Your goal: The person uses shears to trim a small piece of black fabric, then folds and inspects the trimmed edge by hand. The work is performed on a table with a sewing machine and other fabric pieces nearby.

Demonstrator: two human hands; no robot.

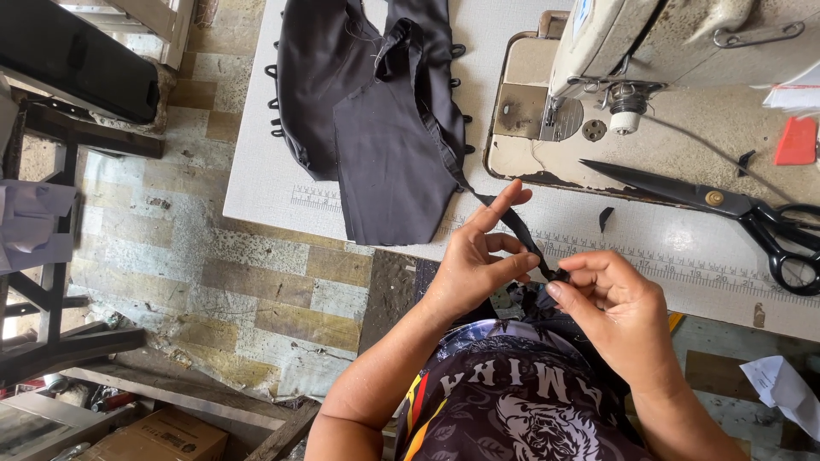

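Observation:
A dark garment piece (384,119) with small loops along its edges lies on the white table (265,179). A narrow black strip (515,224) runs from the garment down toward me. My left hand (478,260) pinches this strip between thumb and fingers, index finger raised. My right hand (611,303) grips the strip's lower end with its fingertips, close beside the left hand, just off the table's front edge.
A sewing machine (649,43) stands at the back right on its metal bed. Large black scissors (726,209) lie right of my hands. A red chalk piece (796,141) sits far right. Tiled floor (188,256), a dark bench and wooden frames are on the left.

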